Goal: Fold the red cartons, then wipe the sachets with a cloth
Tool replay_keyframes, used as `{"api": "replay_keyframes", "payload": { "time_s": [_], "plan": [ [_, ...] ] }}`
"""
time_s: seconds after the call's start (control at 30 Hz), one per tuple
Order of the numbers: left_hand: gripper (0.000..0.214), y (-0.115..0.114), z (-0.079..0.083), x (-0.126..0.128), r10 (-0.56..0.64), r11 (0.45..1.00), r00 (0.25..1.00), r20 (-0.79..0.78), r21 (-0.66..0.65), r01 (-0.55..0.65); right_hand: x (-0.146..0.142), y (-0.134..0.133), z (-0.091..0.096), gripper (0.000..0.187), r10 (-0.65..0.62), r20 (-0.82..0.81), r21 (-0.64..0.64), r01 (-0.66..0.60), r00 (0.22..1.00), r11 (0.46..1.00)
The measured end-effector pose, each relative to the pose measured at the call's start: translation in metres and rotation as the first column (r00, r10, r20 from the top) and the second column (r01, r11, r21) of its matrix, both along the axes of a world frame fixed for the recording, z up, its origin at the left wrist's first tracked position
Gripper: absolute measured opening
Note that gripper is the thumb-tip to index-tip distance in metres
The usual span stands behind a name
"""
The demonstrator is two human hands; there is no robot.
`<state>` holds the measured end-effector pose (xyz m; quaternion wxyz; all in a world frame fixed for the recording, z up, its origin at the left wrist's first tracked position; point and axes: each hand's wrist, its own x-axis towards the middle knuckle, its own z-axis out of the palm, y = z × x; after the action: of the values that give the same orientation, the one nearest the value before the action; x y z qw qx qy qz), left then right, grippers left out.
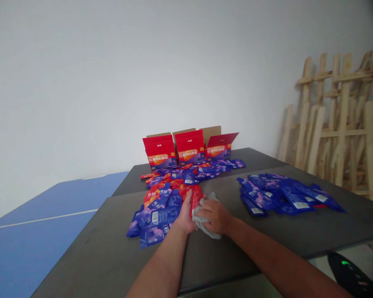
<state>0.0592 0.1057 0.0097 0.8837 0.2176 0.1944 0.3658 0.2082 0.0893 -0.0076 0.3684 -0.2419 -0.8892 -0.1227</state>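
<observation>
- Gripping a crumpled gray cloth (206,220), the right hand (213,216) is closed around it, fingers curled over the top, and presses against the left hand.
- Left hand (185,214): fingers wrap around a red sachet (197,201), which stands partly upright between the two hands, its lower part hidden by the hands and the cloth.
- That sachet sits at the edge of a loose heap of blue and red sachets (161,203); the left wrist rests just beside the heap's blue pieces, and the heap lies directly ahead of both hands.
- A second, tighter spread of blue sachets (287,193) lies well to the right of the hands, with a sliver of red showing at its lower edge.
- Three red cardboard display boxes (189,147) stand open in a row behind the heap, their flaps raised; sachets lie against their fronts, between them and the hands.
- Two dark gray tabletops (105,252) meet at a seam, and the heap runs across it.
- A blue table tennis table (37,231) sits to the left of the tabletops.
- Rough wooden slat frames (338,120) lean against a white wall (112,70) on the right.
- A black object (351,275) with a green light shows low at the right, too cut off to name.
</observation>
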Motion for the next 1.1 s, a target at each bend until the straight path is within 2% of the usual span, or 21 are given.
{"api": "replay_keyframes", "payload": {
  "time_s": [0.1,0.27,0.37,0.47,0.6,0.7,0.77,0.83,0.97,1.03,1.1],
  "plan": [
    [0.056,-0.004,0.001,0.004,-0.026,1.0,0.999,-0.04,0.004,0.027,0.001,0.005,-0.003,0.019,-0.104,-0.023,-0.037,0.103,0.994,0.994],
    [0.048,-0.009,0.001,0.012,0.068,0.997,0.983,-0.171,0.042,-0.062,0.011,0.016,-0.007,0.019,-0.312,-0.143,-0.129,0.295,0.939,0.947],
    [0.041,-0.01,-0.002,0.014,0.089,0.995,0.964,-0.249,0.053,-0.078,0.015,0.021,-0.007,0.021,-0.392,-0.206,-0.204,0.353,0.897,0.913],
    [0.042,-0.009,-0.005,0.014,0.068,0.996,0.949,-0.307,0.076,-0.047,0.02,0.027,-0.006,0.024,-0.454,-0.287,-0.284,0.378,0.843,0.881],
    [0.043,-0.006,-0.006,0.01,0.011,0.997,0.965,-0.26,0.083,0.01,0.03,0.035,-0.004,0.024,-0.525,-0.378,-0.371,0.394,0.763,0.841],
    [0.042,-0.003,-0.004,0.007,0.029,0.998,0.991,-0.133,0.06,-0.021,0.035,0.036,-0.001,0.025,-0.574,-0.417,-0.408,0.419,0.705,0.811],
    [0.045,0.0,-0.003,0.005,0.091,0.995,0.995,-0.032,0.04,-0.09,0.033,0.032,0.002,0.025,-0.541,-0.416,-0.384,0.399,0.731,0.833],
    [0.047,0.003,-0.003,0.004,0.155,0.987,0.987,0.027,0.027,-0.156,0.026,0.023,0.004,0.024,-0.446,-0.39,-0.3,0.347,0.806,0.889],
    [0.047,0.004,-0.006,0.005,0.177,0.984,0.983,-0.053,0.02,-0.177,0.004,-0.001,0.006,0.021,-0.164,-0.188,-0.062,0.155,0.968,0.986],
    [0.047,0.004,-0.009,0.007,0.142,0.99,0.984,-0.107,0.009,-0.142,-0.005,-0.009,0.006,0.02,-0.065,-0.078,0.006,0.065,0.995,0.998],
    [0.046,0.003,-0.011,0.009,0.118,0.993,0.983,-0.144,0.009,-0.118,-0.009,-0.011,0.005,0.02,-0.041,-0.047,0.027,0.043,0.998,0.999]
  ]
}}
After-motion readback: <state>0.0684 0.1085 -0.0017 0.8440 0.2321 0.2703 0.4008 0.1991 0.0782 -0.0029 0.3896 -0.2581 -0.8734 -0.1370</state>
